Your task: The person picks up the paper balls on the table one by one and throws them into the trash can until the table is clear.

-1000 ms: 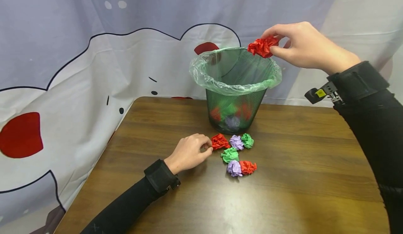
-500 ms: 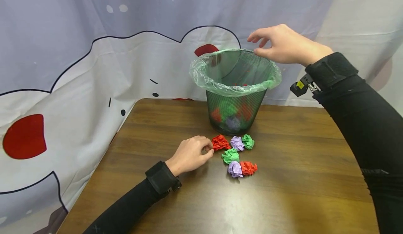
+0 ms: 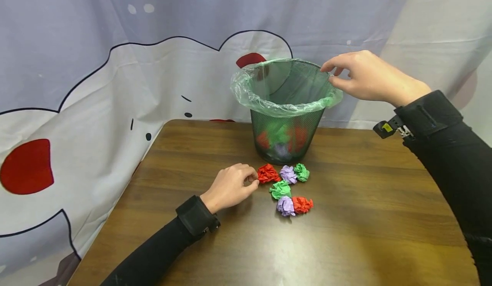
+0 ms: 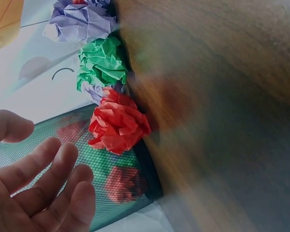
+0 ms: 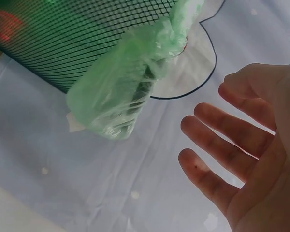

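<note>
A black mesh wastebasket (image 3: 286, 128) with a green plastic liner (image 3: 284, 108) stands at the back of the table. Through its mesh show red, green and purple crumpled paper balls. My right hand (image 3: 369, 76) hovers at the basket's right rim, fingers loosely bent and holding nothing; in the right wrist view its fingers (image 5: 217, 150) are spread apart from the liner. Resting low over the table, my left hand (image 3: 230, 187) is beside a red paper ball (image 3: 268, 173). The left wrist view shows a gap between the left fingers (image 4: 53, 188) and that red ball.
Right of the red ball lie a purple ball (image 3: 288, 174) and a green ball (image 3: 301, 172). Nearer are another green ball (image 3: 280, 190), a purple ball (image 3: 286, 206) and a red ball (image 3: 302, 204). A patterned curtain (image 3: 173, 76) hangs behind the wooden table (image 3: 365, 217).
The right hand has let go of a red paper ball into the basket, moving left over the rim and then back right and lower. The left hand has stayed in place.
</note>
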A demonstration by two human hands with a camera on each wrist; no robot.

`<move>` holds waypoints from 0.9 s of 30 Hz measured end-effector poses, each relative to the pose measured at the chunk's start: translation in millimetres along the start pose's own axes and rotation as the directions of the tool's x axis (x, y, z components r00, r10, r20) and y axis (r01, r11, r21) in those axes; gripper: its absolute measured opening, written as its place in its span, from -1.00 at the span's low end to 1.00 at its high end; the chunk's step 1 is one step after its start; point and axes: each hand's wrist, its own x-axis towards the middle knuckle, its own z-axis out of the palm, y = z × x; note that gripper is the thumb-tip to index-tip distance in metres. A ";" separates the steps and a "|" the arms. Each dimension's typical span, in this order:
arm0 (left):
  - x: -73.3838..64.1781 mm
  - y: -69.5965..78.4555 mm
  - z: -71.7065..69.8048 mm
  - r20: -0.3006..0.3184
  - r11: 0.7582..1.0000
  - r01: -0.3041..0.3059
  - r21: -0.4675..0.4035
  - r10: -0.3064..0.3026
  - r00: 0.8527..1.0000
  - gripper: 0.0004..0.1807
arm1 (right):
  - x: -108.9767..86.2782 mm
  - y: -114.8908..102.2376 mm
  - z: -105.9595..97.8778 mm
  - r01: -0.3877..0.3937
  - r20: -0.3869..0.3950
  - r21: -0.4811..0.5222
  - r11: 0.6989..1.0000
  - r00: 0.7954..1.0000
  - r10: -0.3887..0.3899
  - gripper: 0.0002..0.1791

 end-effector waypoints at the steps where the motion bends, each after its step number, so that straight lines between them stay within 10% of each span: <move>1: 0.3 0.0 -0.3 0.000 1.000 0.002 -0.002 -0.002 1.000 -0.90 | -4.5 0.5 0.5 0.001 -0.010 0.001 1.000 1.000 -0.001 -0.66; 27: 8.6 0.2 2.7 -0.036 1.000 0.005 0.014 -0.004 0.999 -0.91 | -93.3 -4.6 48.8 0.047 -0.134 0.017 0.999 0.990 -0.044 -0.65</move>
